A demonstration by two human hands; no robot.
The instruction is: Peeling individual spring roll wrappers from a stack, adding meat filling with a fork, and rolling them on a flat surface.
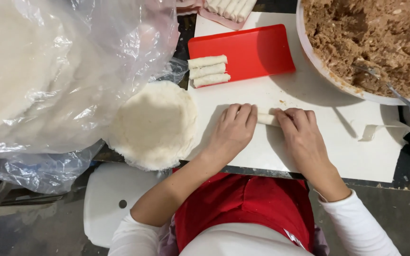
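1. We see a white board [357, 156] lying on a dark table, with a grey floor below it.
2. Our left hand [233, 130] lies flat on the board, palm down, with its fingers pressed close together.
3. Our right hand [302, 135] lies just beside it, palm down too, fingers close together.
4. Between our two hands sits a little white roll [266, 119]. The fingertips of both hands rest on its two ends, so we see only its middle. It lies flat on the board.
5. A red tray [252, 50] sits farther up the board. Three finished rolls [209, 71] lie side by side on its left edge.
6. A round stack of white wrappers [155, 124] sits to the left of our left hand, partly off the board.
7. A big clear plastic bag [62, 71] with more white rounds inside fills the top left.
8. A big white bowl [323, 71] of brown filling [371, 33] stands at the top right. A metal spoon [395, 92] sticks out of it.
9. A white stool [107, 199] stands on the floor, down at the left.
10. We wear a red apron [247, 201] and white sleeves.
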